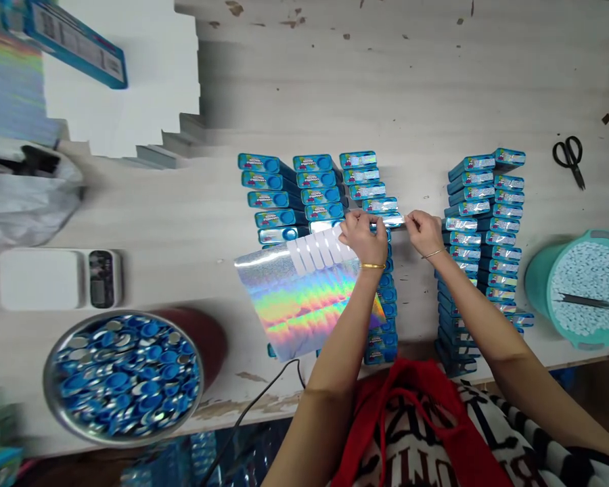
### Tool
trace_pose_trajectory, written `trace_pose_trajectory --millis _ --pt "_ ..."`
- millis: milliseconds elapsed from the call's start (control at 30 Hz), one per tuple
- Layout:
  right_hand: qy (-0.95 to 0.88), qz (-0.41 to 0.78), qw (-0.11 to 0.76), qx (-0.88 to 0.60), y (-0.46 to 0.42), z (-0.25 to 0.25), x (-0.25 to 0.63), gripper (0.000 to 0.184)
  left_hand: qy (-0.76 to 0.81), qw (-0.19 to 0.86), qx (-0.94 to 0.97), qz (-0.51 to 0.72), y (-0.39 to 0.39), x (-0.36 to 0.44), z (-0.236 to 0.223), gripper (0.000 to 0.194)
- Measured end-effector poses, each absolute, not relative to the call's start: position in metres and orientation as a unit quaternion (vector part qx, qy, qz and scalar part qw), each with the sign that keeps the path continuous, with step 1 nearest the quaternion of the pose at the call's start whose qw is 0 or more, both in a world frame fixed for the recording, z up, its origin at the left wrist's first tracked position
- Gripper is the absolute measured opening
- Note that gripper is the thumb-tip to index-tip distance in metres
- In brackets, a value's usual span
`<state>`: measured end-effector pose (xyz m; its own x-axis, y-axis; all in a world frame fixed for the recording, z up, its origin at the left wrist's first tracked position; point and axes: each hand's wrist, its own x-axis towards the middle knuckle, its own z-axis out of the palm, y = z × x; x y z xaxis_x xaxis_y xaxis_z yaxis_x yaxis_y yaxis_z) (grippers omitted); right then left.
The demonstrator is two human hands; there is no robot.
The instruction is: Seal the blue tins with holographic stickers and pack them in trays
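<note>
My left hand [363, 235] and my right hand [424, 233] are close together over rows of small blue tins [317, 179]. Stretched between their fingertips is a short shiny sticker strip [393, 220], lying along the top of one tin. My right thumb and finger pinch its right end, and my left fingers press its left end. Under my left hand and forearm lies a rainbow holographic sticker sheet [304, 297], with pale bare bands along its upper part. It covers part of the tins. Several tins in the right block [469, 196] have shiny strips on their tops.
Black scissors [568, 161] and a turquoise tub [540, 284] of white pellets with tweezers are at the right. At the left are a white scale [40, 279], a metal pot [51, 379] of blue lids, stacked white card [147, 67] and a blue box [81, 47].
</note>
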<state>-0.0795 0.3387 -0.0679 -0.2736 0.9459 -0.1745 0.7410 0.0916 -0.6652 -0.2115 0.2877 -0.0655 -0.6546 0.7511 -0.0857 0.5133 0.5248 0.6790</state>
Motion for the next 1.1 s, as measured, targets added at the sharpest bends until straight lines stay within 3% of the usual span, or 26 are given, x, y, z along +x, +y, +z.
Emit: trace_pose_trajectory --millis 133,233,333,500,633,700,933,1100 --pt "-0.659 0.4 0.209 -0.602 0.329 -0.085 -0.081 0.025 0.845 0.186 0.352 0.356 0.29 -0.216 -0.07 0.024" --pt "-0.629 0.413 0.262 -0.604 0.31 -0.099 -0.086 0.038 0.845 0.175 0.338 0.376 0.29 -0.222 -0.073 0.046" --pt "-0.638 0.424 0.267 -0.585 0.29 -0.111 -0.091 0.048 0.846 0.173 0.334 0.379 0.293 -0.221 -0.075 0.05" --pt "-0.711 0.335 0.162 -0.596 0.292 -0.102 -0.08 0.053 0.849 0.204 0.322 0.367 0.295 -0.219 -0.063 0.044" --pt "-0.783 0.211 0.179 -0.556 0.301 -0.061 -0.097 0.055 0.772 0.186 0.414 0.446 0.268 -0.272 -0.046 0.013" --pt "-0.833 0.22 0.163 -0.48 0.295 -0.042 -0.126 0.053 0.742 0.157 0.473 0.449 0.244 -0.318 -0.043 0.015" --pt "-0.915 0.256 -0.034 -0.31 0.258 -0.03 -0.242 0.053 0.806 0.126 0.553 0.17 0.181 -0.428 -0.064 0.025" --pt "-0.913 0.259 -0.077 -0.305 0.254 -0.045 -0.253 0.053 0.784 0.122 0.594 0.135 0.175 -0.429 -0.071 0.024"
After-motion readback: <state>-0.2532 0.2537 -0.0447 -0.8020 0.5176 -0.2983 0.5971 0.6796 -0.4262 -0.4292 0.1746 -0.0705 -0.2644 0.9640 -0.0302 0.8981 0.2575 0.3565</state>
